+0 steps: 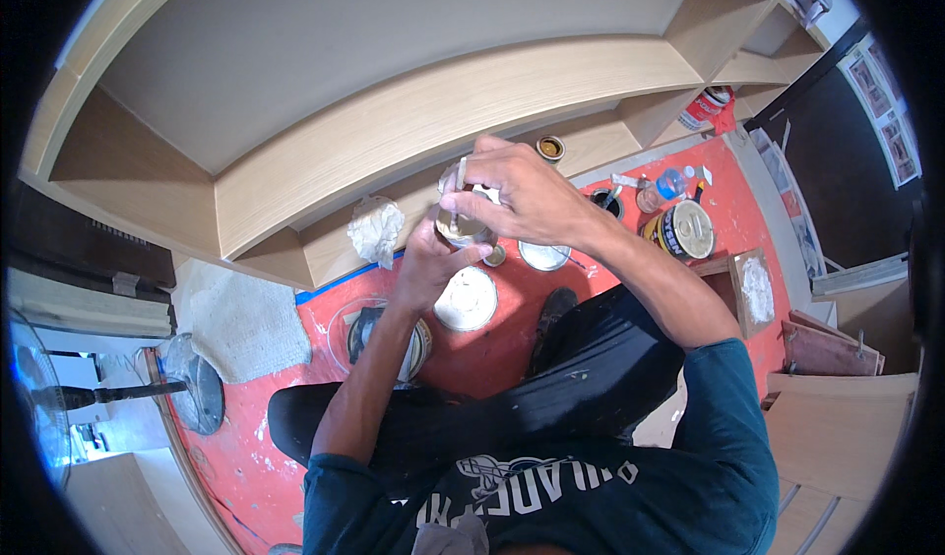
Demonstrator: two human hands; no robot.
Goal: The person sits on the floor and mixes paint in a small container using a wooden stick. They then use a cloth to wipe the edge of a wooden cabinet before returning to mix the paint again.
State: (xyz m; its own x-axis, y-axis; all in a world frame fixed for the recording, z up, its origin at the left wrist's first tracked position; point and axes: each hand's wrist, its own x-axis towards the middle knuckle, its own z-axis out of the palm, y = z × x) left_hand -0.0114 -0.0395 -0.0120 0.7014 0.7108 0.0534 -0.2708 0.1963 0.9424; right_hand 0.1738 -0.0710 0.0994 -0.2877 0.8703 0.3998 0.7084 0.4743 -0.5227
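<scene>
My left hand (423, 258): fingers closed around the side of a small container (465, 237), thumb laid across its near side, mouth turned up toward me. My right hand (522, 193): fingers and thumb pinched together on a thin pale stick (461, 173), which stands steeply, its lower end reaching into the container's mouth. The exact placing of the right fingertips is partly hidden by the hand itself. Both hands meet above the red floor (482, 356), in front of the wooden shelf unit (443, 112).

Below the hands: a white round lid (465, 301); to its upper right, a small round lid (495, 256) and a second pale disc (543, 257), partly covered by my right forearm. Left of the hands: a crumpled white wad (375, 228), beside the lowest shelf board. Nearer my left forearm: a clear tub (340, 334) with something dark in it.

Right of the hands: a small open tin (550, 149) with brown contents; then a dark open can (607, 203), a clear bottle (673, 183) and a larger yellow-and-black can (679, 230) with a pale top. Outermost: a red-and-white can (704, 109) at upper right; a pale mat (246, 321) and a fan's round base (194, 386) at left.
</scene>
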